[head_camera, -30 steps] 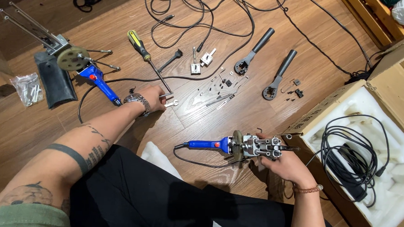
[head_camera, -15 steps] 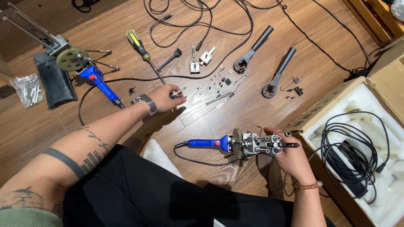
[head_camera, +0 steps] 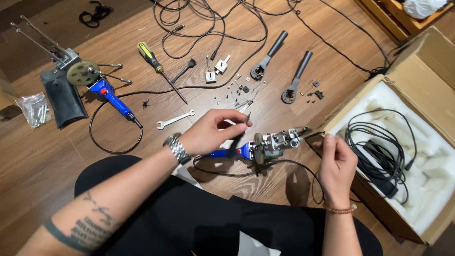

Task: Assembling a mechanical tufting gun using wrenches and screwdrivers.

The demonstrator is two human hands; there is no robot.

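Wooden plank flooring carries everything, and the person sits on it with dark-trousered legs folded. Just above the knees lies a hand tool with a blue plastic handle and a bare metal head of brackets and screws, its thin black cord looping under it.

Left hand is pinched closed on a slim dark metal tool, its lower end over the blue handle. Right hand has its fingertips together at the far tip of the metal head; whether they actually clamp a small part there I cannot tell, since the fingers hide it.

By its look, the device would handle as rigid and nose-heavy: the metal head should outweigh the plastic handle, so lifting by the handle alone would probably let the front dip. The handle is the smooth, natural place to hold; the head has edges and protruding screws that could snag or loosen, and the cord may drag.

Beyond it lie a silver open-ended spanner, a yellow-and-black-handled screwdriver, two black-handled metal arms, scattered tiny screws and a second blue-handled unit with a brass-coloured disc. An open cardboard box lined with white foam stands to the right, holding coiled black cable.
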